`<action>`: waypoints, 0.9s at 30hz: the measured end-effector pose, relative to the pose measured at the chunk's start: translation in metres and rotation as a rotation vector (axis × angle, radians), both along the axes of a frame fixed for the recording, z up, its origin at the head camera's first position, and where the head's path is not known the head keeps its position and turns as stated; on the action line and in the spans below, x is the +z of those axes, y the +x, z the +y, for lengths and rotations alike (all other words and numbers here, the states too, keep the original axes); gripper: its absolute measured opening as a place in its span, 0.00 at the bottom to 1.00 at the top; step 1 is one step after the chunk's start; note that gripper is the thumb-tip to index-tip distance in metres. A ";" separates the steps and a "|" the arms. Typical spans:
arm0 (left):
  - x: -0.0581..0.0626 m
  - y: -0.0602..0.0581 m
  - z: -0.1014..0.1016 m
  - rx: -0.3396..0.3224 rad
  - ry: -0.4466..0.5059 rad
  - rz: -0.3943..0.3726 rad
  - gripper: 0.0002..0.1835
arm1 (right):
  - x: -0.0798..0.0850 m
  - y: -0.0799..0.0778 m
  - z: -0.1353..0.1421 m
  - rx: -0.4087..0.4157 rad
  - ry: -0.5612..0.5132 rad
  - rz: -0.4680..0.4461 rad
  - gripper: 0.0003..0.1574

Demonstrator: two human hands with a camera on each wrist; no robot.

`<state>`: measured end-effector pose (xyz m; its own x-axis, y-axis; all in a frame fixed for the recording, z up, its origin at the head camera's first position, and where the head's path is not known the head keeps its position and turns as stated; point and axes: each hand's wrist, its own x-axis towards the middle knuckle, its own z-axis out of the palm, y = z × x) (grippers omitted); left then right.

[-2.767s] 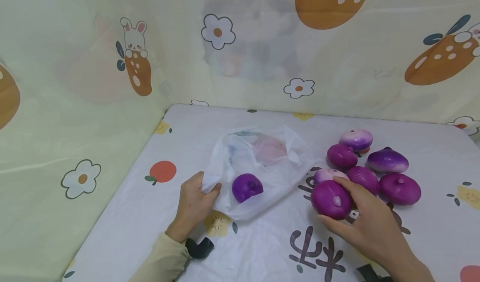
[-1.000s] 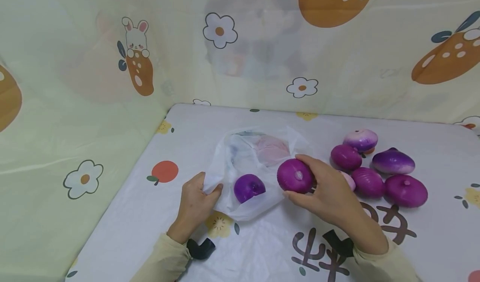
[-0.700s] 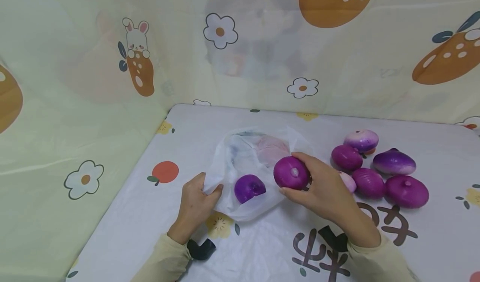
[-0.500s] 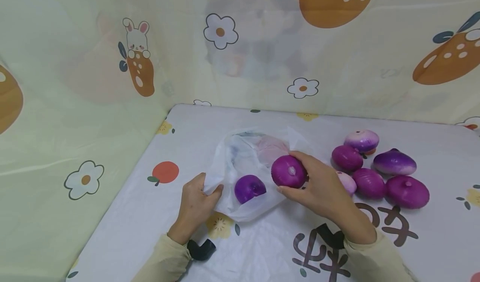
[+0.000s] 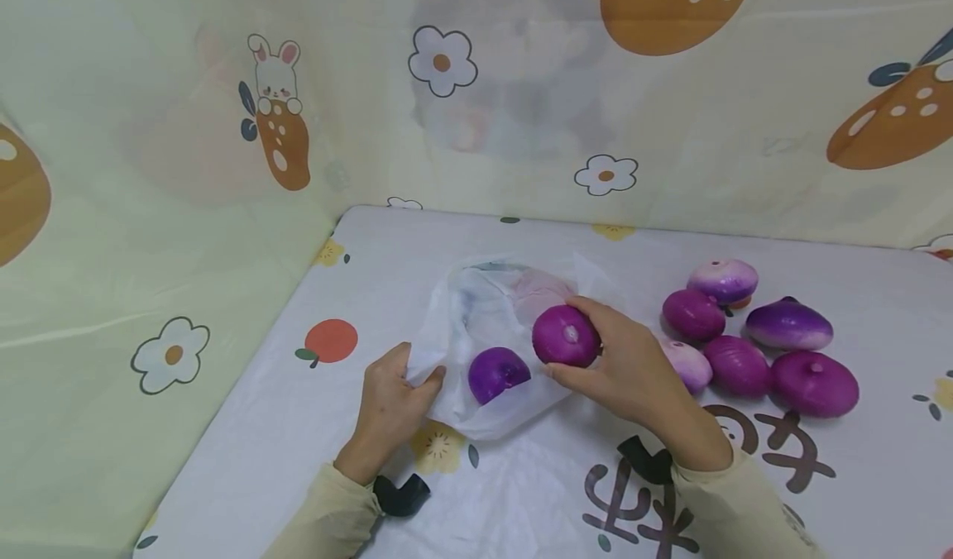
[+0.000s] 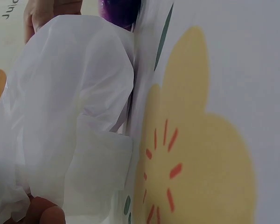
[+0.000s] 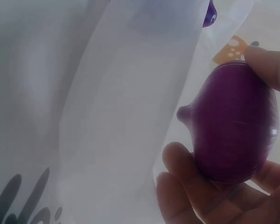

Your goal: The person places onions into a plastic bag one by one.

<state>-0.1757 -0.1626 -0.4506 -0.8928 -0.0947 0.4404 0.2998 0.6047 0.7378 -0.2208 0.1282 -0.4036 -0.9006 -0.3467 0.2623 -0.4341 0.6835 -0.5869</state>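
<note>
In the head view my left hand [image 5: 390, 406] pinches the near left rim of a thin white plastic bag [image 5: 439, 327], its mouth spread. One purple onion [image 5: 495, 373] sits inside the mouth, partly covered by the near rim. My right hand [image 5: 636, 369] holds another purple onion [image 5: 566, 336] at the bag's right edge. In the right wrist view, fingers and thumb grip this onion [image 7: 233, 126] round its sides, its pointed tip toward the bag [image 7: 126, 102]. The left wrist view has the bag [image 6: 60, 93] bunched at the left thumb [image 6: 46, 214].
Right of the bag lie several purple and pale onions [image 5: 737, 365] in a loose group on the patterned white tablecloth [image 5: 283, 427]. A pinkish shape [image 5: 539, 290] shows through the bag's far side. Printed curtains [image 5: 506, 129] stand behind and left of the table.
My right hand has carried the onion leftward from the group to the bag's edge, slowing over the last half second. The left hand keeps its hold on the bag.
</note>
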 end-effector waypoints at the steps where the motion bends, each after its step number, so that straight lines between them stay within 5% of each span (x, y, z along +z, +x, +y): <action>1: 0.000 0.000 0.000 0.000 -0.001 0.000 0.08 | 0.000 -0.001 0.000 -0.003 0.004 -0.007 0.55; 10: -0.001 0.000 0.000 0.000 -0.009 0.003 0.08 | -0.005 -0.003 -0.004 -0.010 0.044 -0.094 0.56; 27: -0.001 -0.001 -0.001 -0.003 -0.021 0.011 0.08 | -0.018 -0.003 -0.006 -0.014 0.150 -0.102 0.52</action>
<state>-0.1767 -0.1635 -0.4518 -0.8880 -0.0829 0.4523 0.3097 0.6192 0.7216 -0.2240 0.1223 -0.4213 -0.9250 -0.3619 0.1153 -0.3669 0.7726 -0.5181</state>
